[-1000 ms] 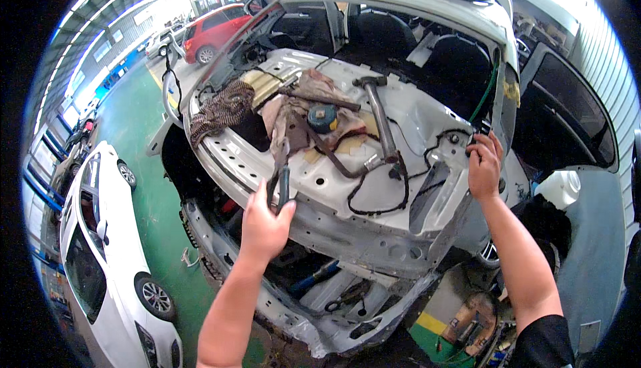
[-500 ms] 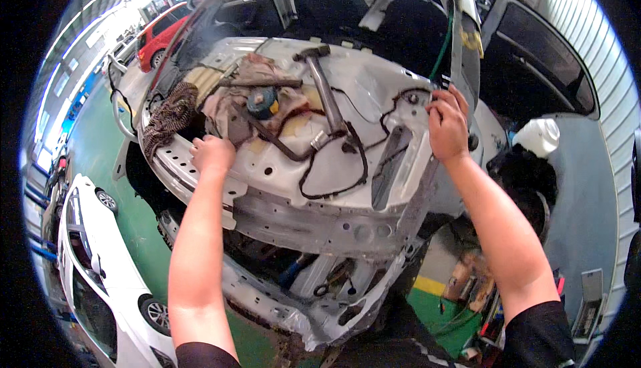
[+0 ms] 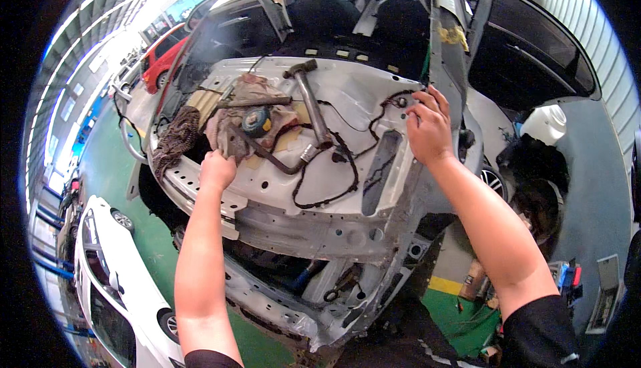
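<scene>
My left hand is closed at the edge of a pale rag on the white rear body panel; what its fingers hold is hidden. My right hand has its fingers curled near a black wiring harness at the panel's right edge, on something too small to make out. Between my hands lie a hammer, a bent metal bar, a round blue object and a patterned cloth.
The stripped car's opening shows seats; its right door stands open. A white car is at left, a red car behind. A white jug and assorted tools sit at right.
My left hand has moved up the panel toward the rag; the tool handle seen in it earlier no longer shows. My right hand stays at the right edge. The view has shifted.
</scene>
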A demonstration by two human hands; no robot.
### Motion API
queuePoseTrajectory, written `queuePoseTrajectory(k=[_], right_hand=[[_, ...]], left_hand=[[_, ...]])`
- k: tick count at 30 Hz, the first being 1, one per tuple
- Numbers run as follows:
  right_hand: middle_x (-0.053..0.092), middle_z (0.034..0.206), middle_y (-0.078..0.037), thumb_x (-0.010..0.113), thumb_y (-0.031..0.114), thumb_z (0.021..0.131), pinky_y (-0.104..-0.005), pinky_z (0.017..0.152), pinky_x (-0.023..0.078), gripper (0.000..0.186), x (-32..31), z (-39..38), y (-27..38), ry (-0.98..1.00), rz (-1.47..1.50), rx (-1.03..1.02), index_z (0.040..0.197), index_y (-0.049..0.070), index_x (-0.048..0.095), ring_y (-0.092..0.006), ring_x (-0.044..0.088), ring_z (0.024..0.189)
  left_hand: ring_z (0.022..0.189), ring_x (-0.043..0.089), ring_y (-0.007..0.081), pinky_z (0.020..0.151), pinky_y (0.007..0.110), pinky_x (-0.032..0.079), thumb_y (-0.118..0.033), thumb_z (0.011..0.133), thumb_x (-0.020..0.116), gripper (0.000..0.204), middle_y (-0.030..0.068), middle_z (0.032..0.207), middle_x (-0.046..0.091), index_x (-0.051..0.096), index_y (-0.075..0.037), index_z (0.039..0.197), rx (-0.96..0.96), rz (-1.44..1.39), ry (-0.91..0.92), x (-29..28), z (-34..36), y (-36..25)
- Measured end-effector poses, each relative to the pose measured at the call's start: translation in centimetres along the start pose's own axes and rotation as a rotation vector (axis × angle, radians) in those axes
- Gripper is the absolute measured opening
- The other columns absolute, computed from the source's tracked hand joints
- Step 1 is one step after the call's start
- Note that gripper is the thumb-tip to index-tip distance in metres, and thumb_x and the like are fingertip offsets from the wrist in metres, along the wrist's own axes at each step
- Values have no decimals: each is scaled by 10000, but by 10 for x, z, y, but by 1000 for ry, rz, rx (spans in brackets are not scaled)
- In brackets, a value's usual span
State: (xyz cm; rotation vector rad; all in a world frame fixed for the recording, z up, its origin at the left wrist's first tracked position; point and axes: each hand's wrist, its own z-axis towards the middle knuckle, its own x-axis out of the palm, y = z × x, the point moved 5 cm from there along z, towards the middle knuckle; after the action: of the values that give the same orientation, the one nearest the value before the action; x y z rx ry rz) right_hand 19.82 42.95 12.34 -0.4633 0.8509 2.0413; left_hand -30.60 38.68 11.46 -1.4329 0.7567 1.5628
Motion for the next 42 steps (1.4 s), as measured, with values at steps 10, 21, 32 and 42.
queuePoseTrajectory(k=[10, 21, 32, 42], right_hand=[[676, 1236, -94, 616, 149, 871, -430, 1162, 337, 158, 3, 0, -14, -61, -64, -138, 891, 68, 750, -334, 458, 1353], [681, 1268, -111, 541, 193, 977, -419, 1141, 358, 262, 22, 15, -59, 50, -391, -461, 1044, 38, 742, -318, 540, 1291], [680, 1253, -162, 517, 186, 980, -414, 1096, 407, 296, 24, 51, -104, 205, -433, -459, 1032, -4, 738, -333, 584, 1238], [679, 1233, -168, 492, 138, 972, -405, 1076, 428, 272, 12, 54, -105, 255, -440, -477, 980, -14, 717, -329, 596, 1215]], left_hand=[[953, 621, 157, 901, 300, 488, -63, 929, 615, 278, 74, 1091, 687, 661, 21, 1190, -16, -768, -360, -69, -142, 62], [1189, 582, 372, 1068, 450, 441, -257, 870, 722, 434, 196, 1244, 633, 636, -10, 1217, 58, -707, 150, -7, -465, 89], [1056, 638, 438, 926, 494, 528, -442, 852, 743, 692, 265, 1178, 646, 555, 14, 1336, -163, -833, 589, 58, -634, 137], [881, 679, 463, 746, 548, 569, -399, 973, 602, 501, 264, 1024, 674, 514, 1, 1262, -4, -834, 1024, 78, -628, 133]])
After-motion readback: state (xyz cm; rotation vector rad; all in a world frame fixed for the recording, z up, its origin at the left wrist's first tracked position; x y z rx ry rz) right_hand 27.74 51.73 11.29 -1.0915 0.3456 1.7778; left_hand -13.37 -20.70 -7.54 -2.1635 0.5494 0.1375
